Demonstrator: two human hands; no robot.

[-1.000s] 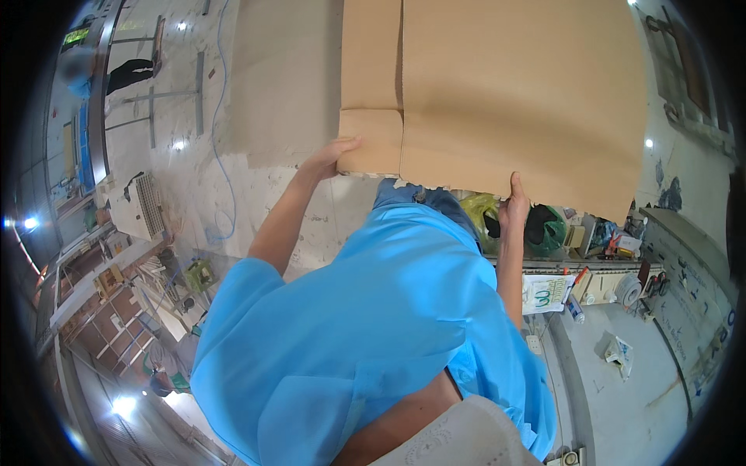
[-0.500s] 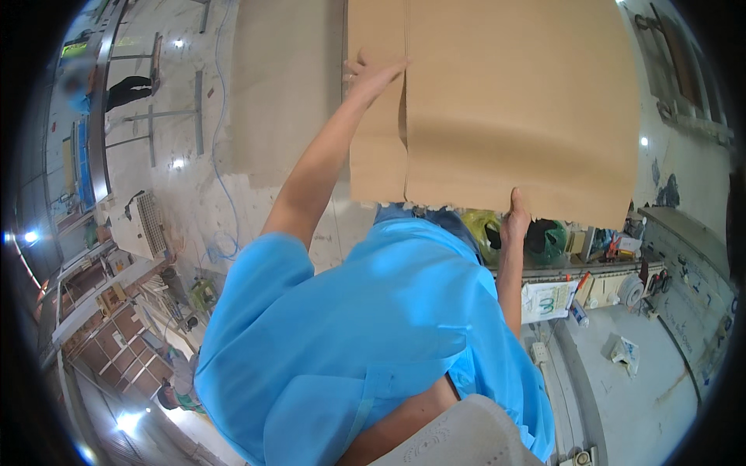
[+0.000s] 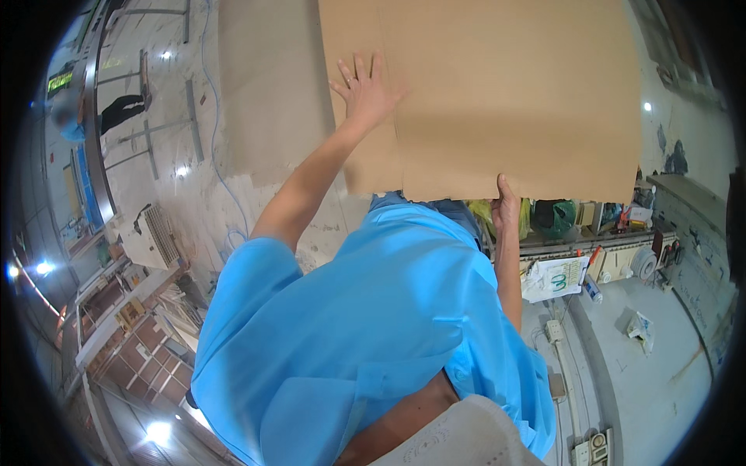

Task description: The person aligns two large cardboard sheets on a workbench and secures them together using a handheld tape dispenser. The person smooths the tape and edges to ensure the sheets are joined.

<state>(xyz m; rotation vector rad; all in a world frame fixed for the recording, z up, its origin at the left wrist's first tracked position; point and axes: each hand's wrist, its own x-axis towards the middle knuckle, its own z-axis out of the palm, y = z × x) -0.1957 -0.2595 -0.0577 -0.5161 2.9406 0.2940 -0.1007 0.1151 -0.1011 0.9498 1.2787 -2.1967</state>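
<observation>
A large brown cardboard sheet (image 3: 513,93) spans the space in front of me, with its near edge close to my waist. A crease runs away from me along its left part, marking off a narrow flap. My left hand (image 3: 368,95) lies flat on that flap beside the crease, fingers spread. At the near edge, my right hand (image 3: 505,203) grips the cardboard, with the thumb on top and the other fingers mostly hidden underneath.
Below the sheet on the right, a shelf holds a green bag (image 3: 553,219) and tools. A tape roll (image 3: 643,264) and a clipped paper (image 3: 556,278) hang beneath. Metal frames (image 3: 151,128) and a blue hose (image 3: 211,144) lie leftward. Another person (image 3: 71,120) is far left.
My left hand has gone from gripping the raised edge along the crease to lying spread on the flap. The gap at the crease has closed. The right hand keeps its hold.
</observation>
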